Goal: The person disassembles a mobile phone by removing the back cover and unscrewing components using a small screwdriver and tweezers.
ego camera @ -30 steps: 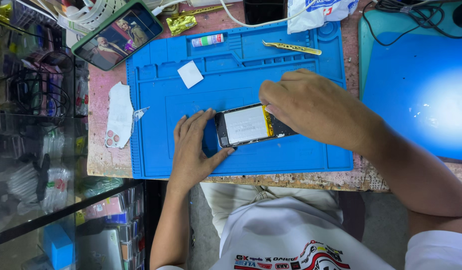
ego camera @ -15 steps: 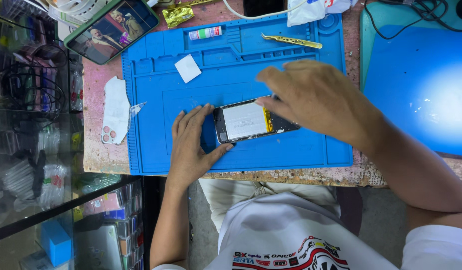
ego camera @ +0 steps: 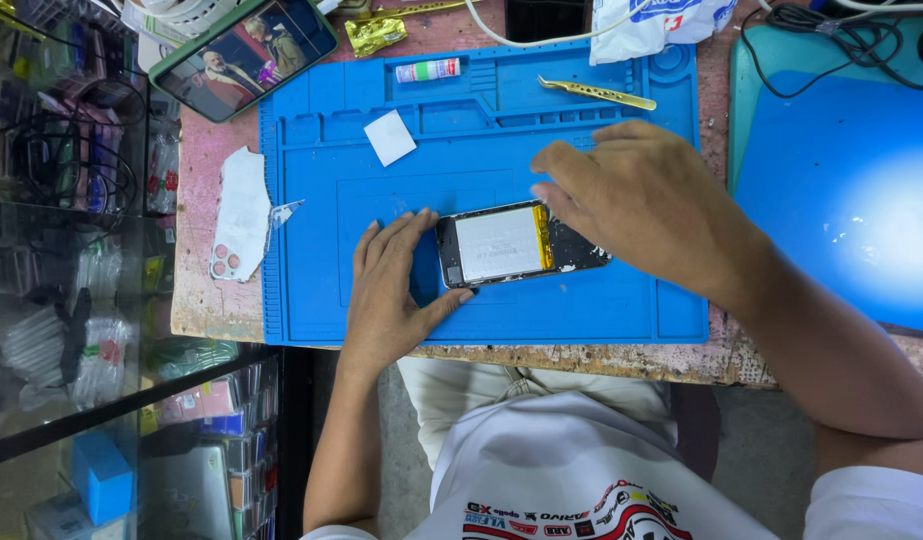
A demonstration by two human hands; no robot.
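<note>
I see one opened phone (ego camera: 516,245) lying on the blue work mat (ego camera: 481,300), a little below the mat's centre. Its back is off, showing a pale battery and a yellow strip. Its long axis runs from 9 o'clock to 3 o'clock, tipped slightly so the 3 o'clock end sits lower.

My left hand (ego camera: 391,290) lies at the phone's 9 o'clock end. Its fingers (ego camera: 386,240) are pressed together and lie flat on the mat, and the thumb hooks under the phone's lower corner, touching it. My right hand (ego camera: 646,205) comes in from 3 o'clock and covers that end of the phone. Its fingers are loosely curled and slightly spread, with the tips above the phone's upper edge. I cannot tell whether they touch the phone or pinch anything. So the phone sits between both hands, with the left bracing one end and the right over the other.

By count there is one pair of tweezers (ego camera: 596,93) at 12 o'clock on the mat, well apart from both hands. I also count one small white square (ego camera: 390,138) at 11 o'clock, one small tube (ego camera: 427,70) in the top tray, and one pale back cover (ego camera: 239,215) off the mat at 9 o'clock on the tabletop (ego camera: 206,300). A second phone (ego camera: 243,55) with a lit screen lies at the far 10 o'clock corner.
</note>
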